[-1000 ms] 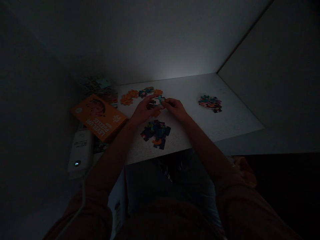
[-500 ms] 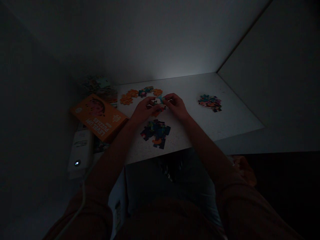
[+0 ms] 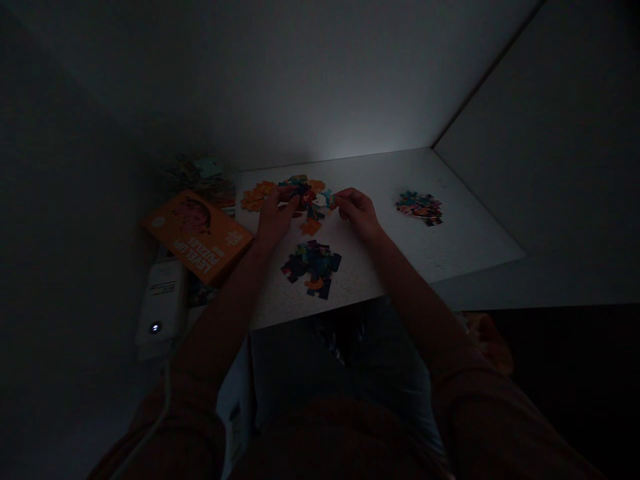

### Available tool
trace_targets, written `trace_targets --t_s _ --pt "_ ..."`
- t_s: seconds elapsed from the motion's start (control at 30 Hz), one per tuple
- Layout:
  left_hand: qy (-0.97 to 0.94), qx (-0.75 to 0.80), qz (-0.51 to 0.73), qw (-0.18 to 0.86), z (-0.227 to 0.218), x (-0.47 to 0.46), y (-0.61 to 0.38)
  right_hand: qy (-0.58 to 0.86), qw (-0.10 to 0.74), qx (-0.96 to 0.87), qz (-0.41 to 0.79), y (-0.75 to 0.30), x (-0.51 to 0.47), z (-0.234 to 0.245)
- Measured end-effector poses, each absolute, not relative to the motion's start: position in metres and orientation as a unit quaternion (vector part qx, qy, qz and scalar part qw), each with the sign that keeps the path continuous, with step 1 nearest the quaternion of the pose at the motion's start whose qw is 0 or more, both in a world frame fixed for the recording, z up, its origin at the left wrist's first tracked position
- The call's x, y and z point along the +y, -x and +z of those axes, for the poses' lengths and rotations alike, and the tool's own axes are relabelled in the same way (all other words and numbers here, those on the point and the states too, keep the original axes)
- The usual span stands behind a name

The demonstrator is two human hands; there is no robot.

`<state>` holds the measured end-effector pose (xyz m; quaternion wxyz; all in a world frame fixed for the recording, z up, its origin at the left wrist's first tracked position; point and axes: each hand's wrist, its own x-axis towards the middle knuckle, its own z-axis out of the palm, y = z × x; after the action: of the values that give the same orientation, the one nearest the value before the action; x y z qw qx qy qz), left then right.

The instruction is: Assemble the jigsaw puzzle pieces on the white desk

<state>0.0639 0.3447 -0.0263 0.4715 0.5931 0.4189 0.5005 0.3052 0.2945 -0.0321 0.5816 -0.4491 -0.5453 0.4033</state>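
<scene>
Over the middle of a white table (image 3: 410, 257), my right hand (image 3: 359, 212) pinches a white and light-blue puzzle piece (image 3: 327, 199) by its right edge. My left hand (image 3: 276, 213) is closed on a dark, reddish puzzle piece (image 3: 307, 200); dim light blurs where it meets the piece beside it. Just below the fingers lies an orange puzzle piece (image 3: 311, 227). Closer to my body sits a heap of dark-blue puzzle pieces (image 3: 313, 263). Orange puzzle pieces (image 3: 256, 196) spread behind my left hand, partly covered by it.
Another pile of mixed puzzle pieces (image 3: 420, 207) lies to the right. On the left, an orange puzzle box (image 3: 200, 233) rests on other items, beside a white device (image 3: 163, 293) with a lit round spot. A wall (image 3: 320, 80) rises behind the table.
My hands have moved apart, the left one shifting left. The white and light-blue piece now stays at my right fingertips, and dark reddish pieces show by my left hand.
</scene>
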Motion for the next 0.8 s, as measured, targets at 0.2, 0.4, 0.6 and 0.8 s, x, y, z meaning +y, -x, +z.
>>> trace_targets --t_s 0.2,0.4,0.6,0.8 --pt "-0.590 0.416 0.505 0.472 -0.022 0.344 -0.063 0.471 0.538 -0.594 0.368 -0.297 0.289 -0.033" --pt "-0.626 0.379 0.458 0.505 -0.019 0.332 -0.070 0.465 0.539 -0.594 0.374 -0.296 0.291 -0.035" --pt "-0.606 0.394 0.493 0.485 -0.021 0.335 -0.071 0.479 0.544 -0.581 0.371 -0.298 0.292 -0.033" --pt "-0.550 0.415 0.555 0.466 -0.025 0.347 -0.069 0.503 0.537 -0.569 0.367 -0.300 0.289 -0.025"
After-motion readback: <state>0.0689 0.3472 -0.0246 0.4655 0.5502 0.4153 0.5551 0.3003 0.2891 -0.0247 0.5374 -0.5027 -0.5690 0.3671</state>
